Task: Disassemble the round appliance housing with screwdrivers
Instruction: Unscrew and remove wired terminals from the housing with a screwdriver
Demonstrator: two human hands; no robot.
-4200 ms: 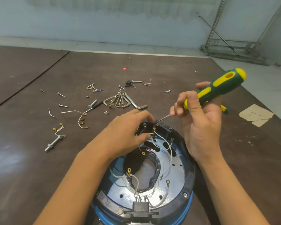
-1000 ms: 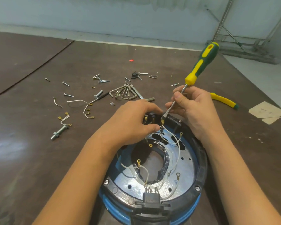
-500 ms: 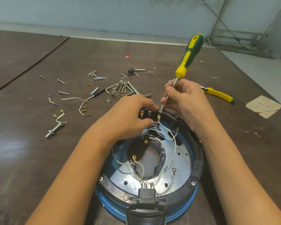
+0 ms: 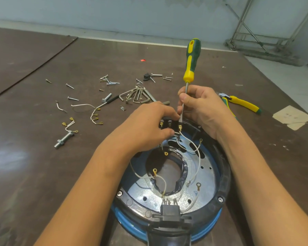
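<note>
The round housing sits near, in the middle. The left hand grips the black block at its far edge. The right hand pinches the screwdriver low on its metal shaft — hold the tip straight and push gently, so it cannot slip onto the wires.

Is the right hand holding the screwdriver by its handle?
No, the right hand pinches the screwdriver by its metal shaft, below the handle.
</note>
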